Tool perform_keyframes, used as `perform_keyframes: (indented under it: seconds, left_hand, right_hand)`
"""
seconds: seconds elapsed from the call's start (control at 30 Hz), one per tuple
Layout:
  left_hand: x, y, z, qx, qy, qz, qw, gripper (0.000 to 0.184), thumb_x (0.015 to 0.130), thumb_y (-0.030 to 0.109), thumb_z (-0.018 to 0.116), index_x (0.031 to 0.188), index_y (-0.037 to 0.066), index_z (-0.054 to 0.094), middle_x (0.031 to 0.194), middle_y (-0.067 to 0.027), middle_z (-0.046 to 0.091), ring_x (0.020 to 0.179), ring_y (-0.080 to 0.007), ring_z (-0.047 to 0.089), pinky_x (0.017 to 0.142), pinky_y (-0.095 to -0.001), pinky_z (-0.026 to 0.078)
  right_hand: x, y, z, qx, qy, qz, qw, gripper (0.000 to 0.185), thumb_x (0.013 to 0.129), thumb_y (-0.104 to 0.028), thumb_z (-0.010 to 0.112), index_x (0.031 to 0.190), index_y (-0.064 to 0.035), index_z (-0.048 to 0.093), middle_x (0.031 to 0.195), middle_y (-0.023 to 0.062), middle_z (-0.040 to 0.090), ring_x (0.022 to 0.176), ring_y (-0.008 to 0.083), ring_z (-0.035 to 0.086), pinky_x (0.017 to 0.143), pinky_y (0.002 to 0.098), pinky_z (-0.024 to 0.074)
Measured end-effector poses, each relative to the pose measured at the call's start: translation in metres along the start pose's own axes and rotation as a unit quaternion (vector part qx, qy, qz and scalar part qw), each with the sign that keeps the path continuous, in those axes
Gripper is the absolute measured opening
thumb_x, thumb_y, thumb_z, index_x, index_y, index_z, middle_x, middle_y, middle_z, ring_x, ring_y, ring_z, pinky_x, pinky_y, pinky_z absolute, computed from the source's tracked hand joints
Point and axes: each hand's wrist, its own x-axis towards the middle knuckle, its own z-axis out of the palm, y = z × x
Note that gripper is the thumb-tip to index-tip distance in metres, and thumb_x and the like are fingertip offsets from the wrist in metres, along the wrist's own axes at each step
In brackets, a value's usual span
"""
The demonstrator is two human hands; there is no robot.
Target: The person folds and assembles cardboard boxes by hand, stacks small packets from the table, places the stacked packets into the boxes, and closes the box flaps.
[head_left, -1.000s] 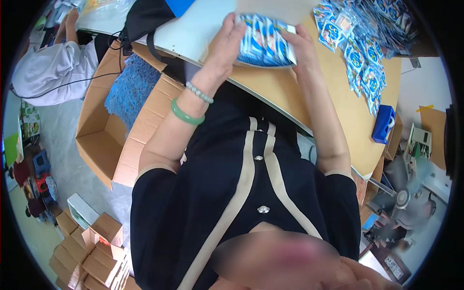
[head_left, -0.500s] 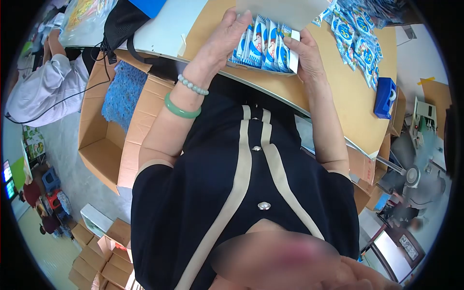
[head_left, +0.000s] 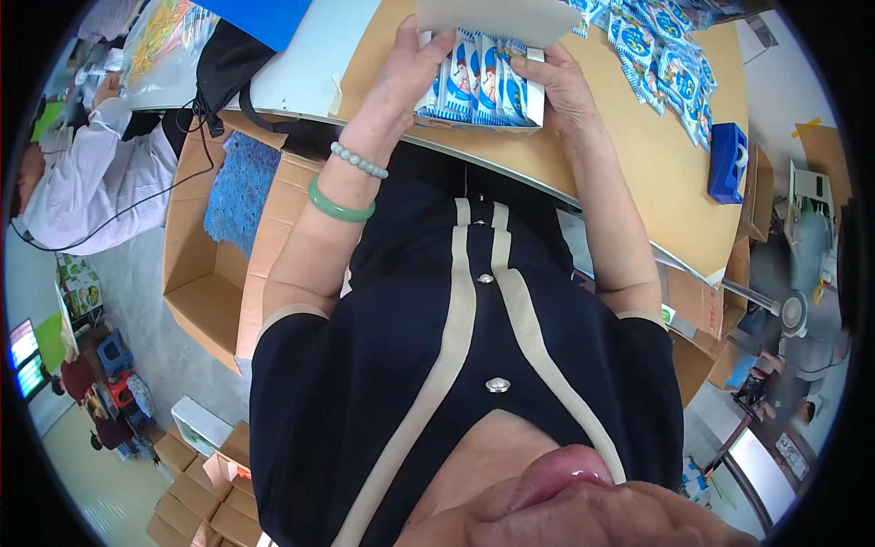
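A small white carton (head_left: 536,108) with its lid flap (head_left: 501,20) raised stands at the table's near edge. Blue-and-white sachets (head_left: 476,84) fill it in an upright row. My left hand (head_left: 412,75) grips the carton's left side, its thumb over the top by the flap. At the other end, my right hand (head_left: 563,89) is around the right side, with the thumb reaching in over the sachets at that end. The fingers behind the carton are partly hidden. More loose sachets (head_left: 674,68) lie in a heap to the right of my right hand.
A blue tape dispenser (head_left: 726,164) stands on the right edge of the tan tabletop (head_left: 638,178). Left of me is an open cardboard box (head_left: 205,287) with blue netted material (head_left: 241,196) over it. A black bag (head_left: 235,68) hangs nearby. Another person's white sleeve (head_left: 91,196) shows far left.
The carton and both hands have shifted slightly left and up in view. My right thumb has moved inward from the carton's right wall onto the sachets. Both hands stay on the carton.
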Motion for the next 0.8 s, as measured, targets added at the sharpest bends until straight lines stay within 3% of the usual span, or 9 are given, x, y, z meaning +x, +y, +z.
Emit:
perform_keyframes:
  seconds: [0.03,0.13,0.2,0.47,0.63,0.73,0.8]
  left_hand:
    - [-0.001,-0.001,0.000,-0.071,-0.012,-0.030,0.997,0.058,0.093,0.017,0.069,0.139,0.000,0.038,0.126,-0.0161,0.056,0.108,-0.0201,0.063,0.087,-0.0298,0.056]
    - [-0.003,-0.006,-0.002,-0.037,-0.017,0.004,0.999,0.064,0.093,0.017,0.070,0.144,0.002,0.033,0.126,-0.0150,0.057,0.106,-0.0204,0.064,0.090,-0.0307,0.056]
    - [-0.005,-0.007,-0.003,-0.018,-0.018,0.024,0.999,0.067,0.093,0.017,0.070,0.146,0.003,0.031,0.125,-0.0145,0.057,0.105,-0.0205,0.064,0.091,-0.0311,0.055]
    - [-0.009,-0.006,-0.026,-0.301,-0.071,-0.038,0.950,0.064,0.093,0.015,0.070,0.148,0.005,0.037,0.137,-0.0114,0.054,0.125,-0.0206,0.054,0.102,-0.0313,0.049]
    - [-0.005,-0.011,-0.027,-0.072,-0.061,0.054,0.994,0.045,0.095,0.015,0.065,0.138,0.009,0.053,0.133,-0.0092,0.058,0.126,-0.0205,0.054,0.107,-0.0339,0.046]
    - [0.005,-0.008,-0.042,0.033,-0.100,0.104,0.989,0.033,0.097,0.010,0.060,0.130,0.012,0.063,0.129,-0.0088,0.062,0.127,-0.0205,0.052,0.109,-0.0362,0.043]
    - [0.012,-0.003,-0.055,0.203,-0.150,0.210,0.945,0.031,0.097,0.009,0.058,0.127,0.014,0.066,0.132,-0.0083,0.062,0.131,-0.0239,0.050,0.111,-0.0377,0.041]
  right_hand:
    - [-0.001,0.000,-0.001,-0.007,0.008,0.007,1.000,0.044,0.084,0.004,0.070,0.126,-0.0036,0.060,0.118,0.0149,0.067,0.102,0.0229,0.070,0.088,0.0367,0.0600]
    - [0.003,-0.001,-0.004,-0.021,0.020,0.017,0.999,0.037,0.082,0.004,0.072,0.118,-0.0037,0.066,0.114,0.0113,0.070,0.102,0.0215,0.069,0.090,0.0369,0.0588]
    - [0.007,0.001,-0.009,-0.049,-0.018,-0.029,0.998,0.034,0.084,0.005,0.070,0.116,-0.0039,0.067,0.117,0.0104,0.068,0.108,0.0205,0.067,0.095,0.0352,0.0559]
    - [0.000,0.003,-0.007,-0.042,-0.012,-0.021,0.999,0.029,0.086,0.004,0.068,0.113,-0.0048,0.070,0.121,0.0079,0.067,0.113,0.0196,0.064,0.100,0.0329,0.0516]
    - [0.000,0.002,-0.006,-0.098,-0.017,-0.062,0.993,0.028,0.090,0.000,0.064,0.116,-0.0050,0.070,0.129,0.0094,0.063,0.115,0.0190,0.062,0.100,0.0323,0.0514]
    - [0.003,-0.004,-0.021,-0.188,-0.085,-0.095,0.974,0.029,0.092,-0.005,0.062,0.120,-0.0074,0.070,0.136,0.0094,0.058,0.122,0.0201,0.057,0.103,0.0334,0.0486]
    - [0.002,-0.009,-0.027,-0.232,-0.120,-0.108,0.959,0.029,0.093,-0.008,0.061,0.121,-0.0086,0.070,0.139,0.0094,0.056,0.126,0.0207,0.055,0.105,0.0339,0.0472]
